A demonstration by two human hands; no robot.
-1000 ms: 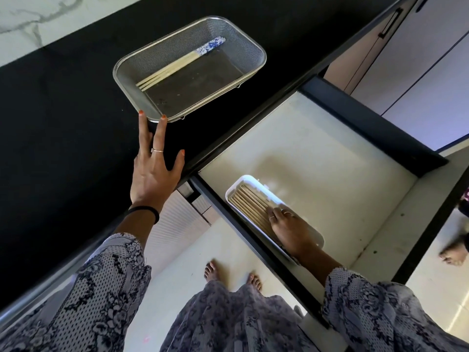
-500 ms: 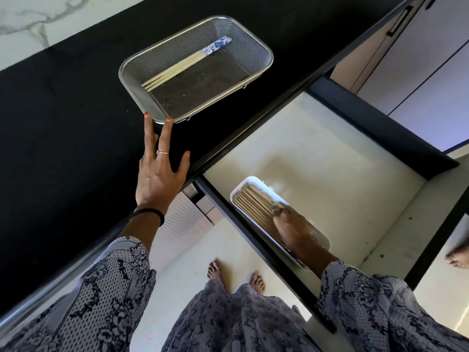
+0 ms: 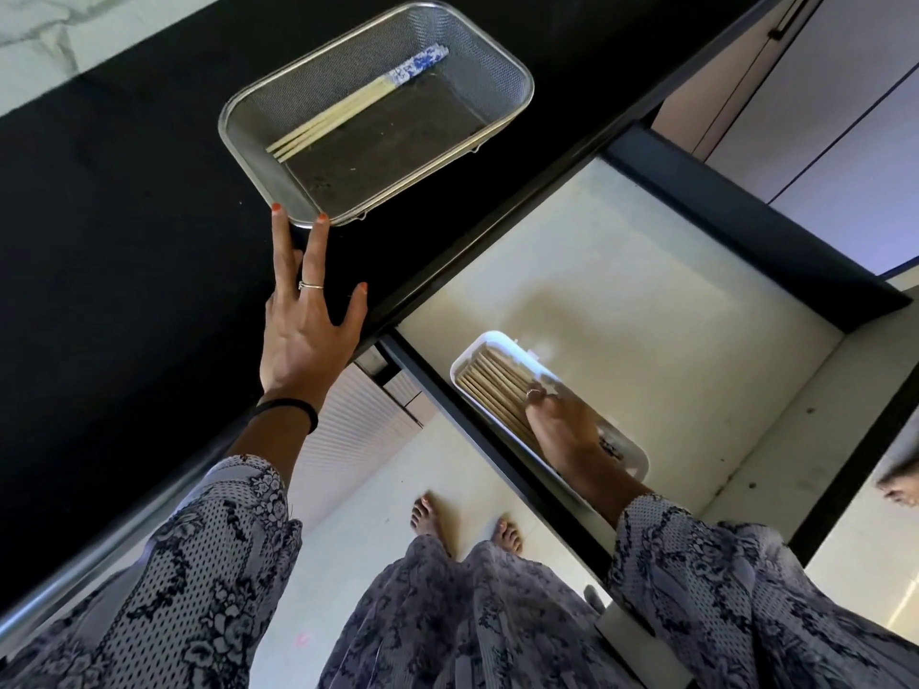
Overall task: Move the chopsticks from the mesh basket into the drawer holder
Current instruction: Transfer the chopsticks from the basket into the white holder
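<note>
The work surface is a black countertop (image 3: 124, 241) with a pale marbled wall strip at its far left, and an open drawer (image 3: 646, 300) with a cream floor below its right edge.

Left zone: the left hand (image 3: 303, 330) lies flat on the countertop, fingers straight and spread. Two fingertips (image 3: 276, 211) reach the near corner of the mesh basket (image 3: 517, 72); whether they touch the rim cannot be confirmed.

Centre zone: the remaining chopsticks (image 3: 348, 111), pale shafts with blue-and-white patterned ends, lie diagonally along the basket's far wall.

Right zone: the white holder (image 3: 497, 338) sits in the drawer near its front edge, filled with chopsticks laid side by side. The right hand (image 3: 562, 425) rests over them, fingers bent downward; whether it pinches any stick cannot be determined.

Hazards:
- A push from the left fingertips may slide the light basket away, since it stands free on a smooth top.
- Blind placement may leave sticks crossed over the holder's rim and jam the drawer on closing.
- The remaining sticks lie close together; a loose pinch may drop one to the floor.

Markings: no brand, label or legible writing is visible.
</note>
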